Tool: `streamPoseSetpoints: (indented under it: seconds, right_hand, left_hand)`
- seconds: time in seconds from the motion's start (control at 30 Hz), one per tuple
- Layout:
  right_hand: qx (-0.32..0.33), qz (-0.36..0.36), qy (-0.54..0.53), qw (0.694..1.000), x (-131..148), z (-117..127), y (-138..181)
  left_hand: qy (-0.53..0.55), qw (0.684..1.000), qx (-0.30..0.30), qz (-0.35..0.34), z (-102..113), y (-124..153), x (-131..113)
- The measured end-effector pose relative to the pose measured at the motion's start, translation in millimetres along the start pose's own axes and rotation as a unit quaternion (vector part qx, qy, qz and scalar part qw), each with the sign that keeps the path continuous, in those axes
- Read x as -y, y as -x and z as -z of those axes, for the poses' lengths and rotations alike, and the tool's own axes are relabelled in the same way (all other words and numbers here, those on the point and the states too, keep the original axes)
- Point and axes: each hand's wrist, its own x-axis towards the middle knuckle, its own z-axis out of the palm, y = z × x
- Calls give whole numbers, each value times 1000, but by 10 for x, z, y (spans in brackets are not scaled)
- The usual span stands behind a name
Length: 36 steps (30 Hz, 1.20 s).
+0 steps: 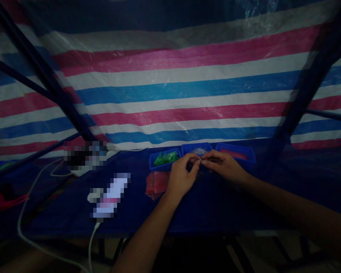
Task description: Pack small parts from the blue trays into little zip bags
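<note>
My left hand (184, 172) and my right hand (223, 165) meet fingertip to fingertip over the blue table. Between their pinched thumbs and forefingers is a small, thin, pale thing (199, 159), too small to name. Just behind the hands stands a blue tray (197, 146) with clear plastic pieces in it. To its left, a second blue tray (150, 162) holds green packets (166, 158). A third blue tray (252, 157) on the right has something flat and red (234, 153) inside. Beside my left wrist lies a stack of red plastic packets (157, 184).
A lit phone (112, 195), blurred out, lies on the table (136, 216) at the left with a white cable (92, 237) plugged in. Behind it is a white power strip (88, 167) with blurred items. A striped tarp (187, 87) hangs behind, between dark metal posts (304, 83).
</note>
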Motion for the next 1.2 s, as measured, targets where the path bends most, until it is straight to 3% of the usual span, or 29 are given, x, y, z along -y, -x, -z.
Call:
streamPoseSetpoints:
  seconds: [0.13, 0.27, 0.4, 0.53, 0.63, 0.83, 1.0, 1.2]
  right_hand:
    - [6, 12, -31, 999, 14, -18, -15]
    - [-18, 18, -48, 999, 3, -27, -24]
    - [-17, 94, 71, 993, -1, 31, -43]
    - [-58, 195, 258, 944, 37, 106, -96]
    - [-69, 231, 344, 908, 32, 132, -144]
    - [18, 254, 445, 859, -119, 153, -185]
    - [44, 244, 442, 862, -178, 165, -152]
    - [36, 248, 423, 871, -70, 136, -94]
  left_hand:
    - [36, 999, 2, 23, -12, 0, 6]
    - [5, 1000, -5, 12, -26, -7, 54]
    - [-45, 998, -42, 2, -33, -13, 101]
    - [-54, 996, -73, 6, -16, -15, 105]
    - [-66, 995, -68, -11, 14, -22, 80]
    - [-146, 989, 9, -35, 11, 50, -20]
    - [-221, 972, 70, -35, 65, 306, -173]
    - [-352, 934, -5, 64, 475, 573, -46]
